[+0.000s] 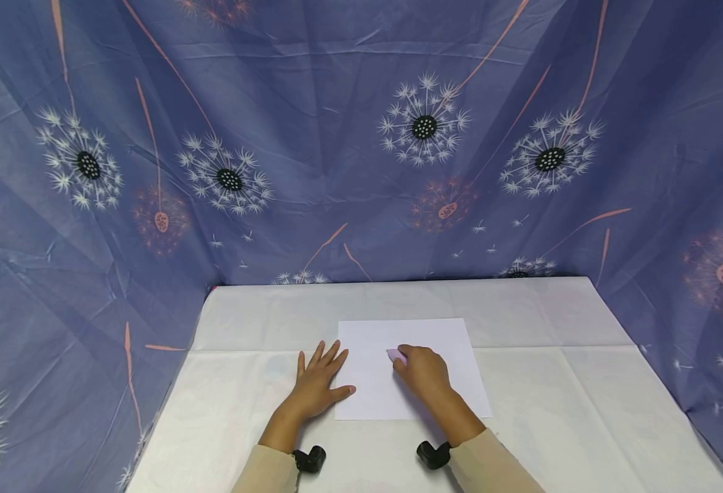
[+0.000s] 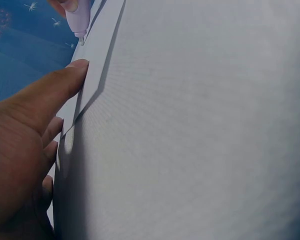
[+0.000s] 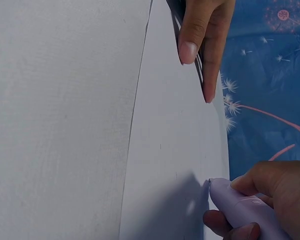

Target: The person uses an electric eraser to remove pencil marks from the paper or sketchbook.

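A white sheet of paper (image 1: 423, 333) lies flat on the cloth-covered table. My left hand (image 1: 312, 387) rests with spread fingers at the sheet's left edge, its thumb and fingertips touching the paper. My right hand (image 1: 426, 373) grips a thick lilac pen-shaped tool (image 3: 240, 205) between thumb and curled fingers, over the middle of the sheet. In the left wrist view the lilac tool (image 2: 79, 20) ends in a narrow, metal-looking tip, pointing down at the paper. Several short, thin dark marks show on the paper (image 3: 160, 115) in the right wrist view; whether drawn or cut, I cannot tell.
A white cloth (image 1: 583, 397) with fold creases covers the table. Behind and beside it hangs a blue curtain (image 1: 324, 137) with a dandelion print. Black curved pieces (image 1: 310, 459) sit at both wrists, by the beige sleeves (image 1: 269, 471).
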Demonstrator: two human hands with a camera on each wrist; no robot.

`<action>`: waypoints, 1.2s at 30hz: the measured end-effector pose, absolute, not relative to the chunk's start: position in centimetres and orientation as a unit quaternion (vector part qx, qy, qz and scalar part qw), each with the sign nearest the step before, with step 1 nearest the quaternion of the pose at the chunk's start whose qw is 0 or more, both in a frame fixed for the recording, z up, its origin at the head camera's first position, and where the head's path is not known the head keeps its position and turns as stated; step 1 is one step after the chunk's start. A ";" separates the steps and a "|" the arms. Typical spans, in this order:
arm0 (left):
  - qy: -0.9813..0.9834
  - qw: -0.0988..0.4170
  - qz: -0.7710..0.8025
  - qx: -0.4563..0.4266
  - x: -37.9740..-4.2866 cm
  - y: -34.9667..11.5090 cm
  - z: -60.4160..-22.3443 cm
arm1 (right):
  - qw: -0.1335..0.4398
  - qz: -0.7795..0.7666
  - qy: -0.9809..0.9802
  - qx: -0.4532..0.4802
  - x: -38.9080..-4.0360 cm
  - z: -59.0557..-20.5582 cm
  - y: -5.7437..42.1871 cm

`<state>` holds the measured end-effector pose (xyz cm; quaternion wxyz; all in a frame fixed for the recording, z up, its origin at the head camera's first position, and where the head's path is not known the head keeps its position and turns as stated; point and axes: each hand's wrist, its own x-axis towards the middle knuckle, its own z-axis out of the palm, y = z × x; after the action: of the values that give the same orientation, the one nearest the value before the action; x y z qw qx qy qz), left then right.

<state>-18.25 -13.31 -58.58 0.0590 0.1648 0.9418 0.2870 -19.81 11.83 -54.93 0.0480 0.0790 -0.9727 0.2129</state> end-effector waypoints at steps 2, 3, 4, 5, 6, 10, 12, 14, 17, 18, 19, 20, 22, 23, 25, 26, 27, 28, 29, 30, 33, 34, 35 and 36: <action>0.942 0.059 0.287 0.165 -18.3 -13.3 -58.6 | 0.051 0.216 -0.972 0.077 -19.8 -54.9 12.0; 0.942 0.060 0.287 0.165 -18.3 -13.3 -58.5 | 0.053 0.217 -0.972 0.076 -19.8 -54.9 12.1; 0.942 0.061 0.286 0.166 -18.3 -13.3 -58.5 | 0.053 0.220 -0.971 0.074 -19.8 -54.8 12.2; 0.942 0.061 0.286 0.166 -18.3 -13.3 -58.5 | 0.054 0.221 -0.971 0.072 -19.8 -54.8 12.3; 0.942 0.061 0.286 0.166 -18.3 -13.3 -58.5 | 0.054 0.222 -0.971 0.069 -19.8 -54.8 12.3; 0.942 0.062 0.284 0.165 -18.3 -13.3 -58.5 | 0.053 0.224 -0.971 0.070 -19.9 -54.9 12.3; 0.943 0.061 0.283 0.165 -18.3 -13.3 -58.5 | 0.050 0.222 -0.971 0.075 -20.0 -55.1 12.1; 0.943 0.060 0.282 0.165 -18.3 -13.3 -58.6 | 0.045 0.218 -0.972 0.079 -20.0 -55.2 11.8; 0.944 0.059 0.282 0.164 -18.3 -13.3 -58.6 | 0.042 0.214 -0.972 0.086 -19.9 -55.3 11.2; 0.944 0.059 0.282 0.164 -18.3 -13.3 -58.6 | 0.042 0.213 -0.972 0.090 -19.8 -55.4 11.0; 0.943 0.059 0.282 0.164 -18.3 -13.3 -58.7 | 0.043 0.212 -0.972 0.094 -19.8 -55.3 10.9; 0.943 0.058 0.283 0.164 -18.3 -13.3 -58.7 | 0.043 0.213 -0.971 0.096 -19.7 -55.3 10.7; 0.943 0.059 0.283 0.164 -18.2 -13.3 -58.7 | 0.044 0.212 -0.971 0.101 -19.7 -55.3 10.6; 0.943 0.059 0.283 0.164 -18.2 -13.3 -58.7 | 0.044 0.211 -0.971 0.101 -19.7 -55.3 10.5; 0.943 0.058 0.284 0.164 -18.2 -13.3 -58.7 | 0.046 0.209 -0.972 0.097 -19.6 -55.3 10.6; 0.943 0.058 0.284 0.164 -18.2 -13.3 -58.7 | 0.046 0.208 -0.973 0.093 -19.6 -55.3 10.6; 0.943 0.058 0.284 0.165 -18.2 -13.3 -58.7 | 0.048 0.207 -0.973 0.090 -19.7 -55.3 10.7; 0.943 0.057 0.284 0.165 -18.2 -13.3 -58.7 | 0.050 0.207 -0.973 0.086 -19.7 -55.3 10.9; 0.942 0.056 0.286 0.165 -18.2 -13.3 -58.6 | 0.051 0.207 -0.974 0.082 -19.7 -55.2 11.0; 0.942 0.056 0.287 0.165 -18.2 -13.3 -58.6 | 0.051 0.208 -0.974 0.079 -19.8 -55.2 11.2; 0.941 0.057 0.290 0.165 -18.2 -13.3 -58.6 | 0.049 0.213 -0.973 0.072 -19.9 -55.0 11.6; 0.941 0.059 0.291 0.164 -18.2 -13.3 -58.5 | 0.048 0.214 -0.973 0.069 -20.0 -55.0 11.8; 0.940 0.059 0.292 0.164 -18.2 -13.3 -58.5 | 0.048 0.215 -0.973 0.067 -20.0 -55.0 11.9; 0.940 0.060 0.292 0.164 -18.2 -13.3 -58.5 | 0.047 0.216 -0.973 0.065 -20.0 -54.9 12.0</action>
<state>-18.20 -13.26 -58.53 0.0604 0.1641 0.9403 0.2919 -20.03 12.03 -54.94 0.0473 0.0649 -0.9732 0.2156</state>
